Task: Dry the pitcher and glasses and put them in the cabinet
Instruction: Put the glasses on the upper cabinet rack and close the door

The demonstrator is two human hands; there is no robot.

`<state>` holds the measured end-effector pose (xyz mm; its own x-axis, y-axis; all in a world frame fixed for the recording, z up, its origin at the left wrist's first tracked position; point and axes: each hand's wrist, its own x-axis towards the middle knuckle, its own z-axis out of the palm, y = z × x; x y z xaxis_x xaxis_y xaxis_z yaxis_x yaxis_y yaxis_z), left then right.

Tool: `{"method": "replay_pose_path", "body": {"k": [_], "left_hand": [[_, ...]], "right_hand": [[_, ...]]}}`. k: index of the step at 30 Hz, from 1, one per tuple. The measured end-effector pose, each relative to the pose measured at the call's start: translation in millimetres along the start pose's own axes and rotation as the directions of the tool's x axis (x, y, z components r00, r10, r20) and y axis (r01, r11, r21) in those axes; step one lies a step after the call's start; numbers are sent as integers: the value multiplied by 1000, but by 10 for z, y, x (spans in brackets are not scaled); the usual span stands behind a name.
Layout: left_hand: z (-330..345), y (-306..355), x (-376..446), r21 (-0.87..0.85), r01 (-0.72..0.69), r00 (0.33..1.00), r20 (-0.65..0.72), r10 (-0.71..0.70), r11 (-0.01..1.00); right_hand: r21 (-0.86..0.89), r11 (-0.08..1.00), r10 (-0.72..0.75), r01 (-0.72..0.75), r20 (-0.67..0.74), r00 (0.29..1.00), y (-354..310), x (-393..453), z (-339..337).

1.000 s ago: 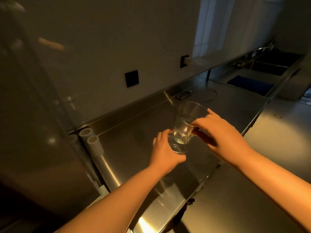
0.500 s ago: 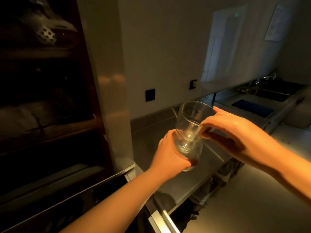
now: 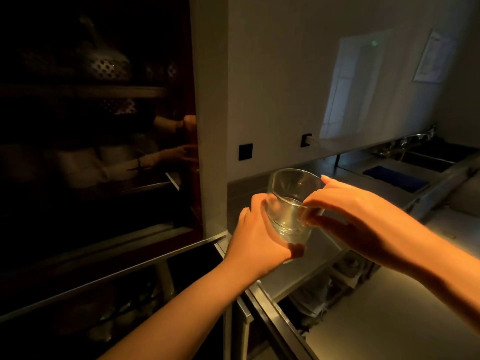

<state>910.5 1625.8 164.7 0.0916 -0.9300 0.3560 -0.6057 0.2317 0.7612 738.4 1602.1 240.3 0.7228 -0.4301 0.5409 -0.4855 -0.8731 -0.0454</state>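
Steel worktop (image 3: 322, 245) along the right wall, dark blue cloth (image 3: 396, 178) lying at its far end, just beside the sink (image 3: 426, 158).

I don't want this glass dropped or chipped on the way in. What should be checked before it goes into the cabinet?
1. Left hand grip round the glass base: ok.
2. Right hand pinching its upper side: ok.
3. Glass roughly upright, mouth up: ok.
4. Glass fully dry: cannot tell.
5. Cabinet front open: cannot tell; it shows a reflection of arms.
6. Free shelf spot inside: cannot tell, too dark.
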Motion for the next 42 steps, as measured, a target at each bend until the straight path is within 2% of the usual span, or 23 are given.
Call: {"method": "replay_pose_path", "body": {"k": [2,3,4,6,7,10,12,14,16,18,19,21,22,24,25,28,31,33,37,42], "left_hand": [[-69,24,-120,34,25,998,-53,-23,999],[-116,39,-180,46,44,996,-82,-40,998],[-165,55,-229,54,61,992,-109,-55,997],[-262,79,-312,73,89,983,-167,-76,993],[-315,83,-345,82,107,976,-198,-89,991],[-500,58,-442,108,156,946,-302,-117,982],[-637,29,-530,129,198,920,-368,-139,972],[-805,0,-656,133,243,885,-435,-164,961],[-992,-55,-840,74,291,846,-485,-220,954],[-1202,-134,-1088,-13,334,802,-521,-292,943],[-1311,-174,-1225,-36,357,782,-534,-320,933],[-1529,-241,-1509,-39,392,746,-571,-342,919],[-1636,-258,-1654,-29,400,727,-598,-337,916],[-1838,-304,-1941,-4,425,676,-663,-321,905],[-1928,-325,-2079,4,446,644,-696,-317,895],[-2153,-406,-2462,-6,526,541,-769,-341,850],[-2282,-461,-2766,-14,573,482,-803,-350,820],[-2322,-480,-2913,2,590,462,-821,-336,807],[-2354,-510,-3065,3,602,452,-826,-338,798],[-2351,-540,-3100,-23,602,448,-817,-362,798]], "right_hand": [[-20,1000,-6,7,47,999,-230,73,-112],[60,997,-44,41,47,998,-306,110,-128],[142,990,-16,6,66,998,-317,110,-136],[157,988,-33,14,122,992,-354,187,-169],[100,981,-173,164,90,981,-394,250,-154],[117,973,-211,201,76,975,-525,430,-105],[171,941,-315,293,122,941,-557,521,-26],[256,911,-362,323,124,924,-676,623,22],[398,854,-380,335,39,924,-891,693,76],[636,722,-299,271,-67,952,-1152,723,202],[763,606,-225,223,-105,969,-1277,736,292],[945,309,-71,108,-90,993,-1536,776,516],[991,130,-11,35,-34,999,-1654,811,661],[956,-240,50,-167,184,982,-1911,904,986],[879,-388,50,-277,320,946,-2053,952,1160],[597,-651,6,-469,621,784,-2460,1004,1719],[314,-836,-47,-450,776,629,-2718,970,2240],[208,-896,-62,-392,816,574,-2802,993,2484],[137,-958,-18,-252,848,529,-2910,1134,2762],[140,-986,77,-91,865,496,-2957,1197,2898]]}}
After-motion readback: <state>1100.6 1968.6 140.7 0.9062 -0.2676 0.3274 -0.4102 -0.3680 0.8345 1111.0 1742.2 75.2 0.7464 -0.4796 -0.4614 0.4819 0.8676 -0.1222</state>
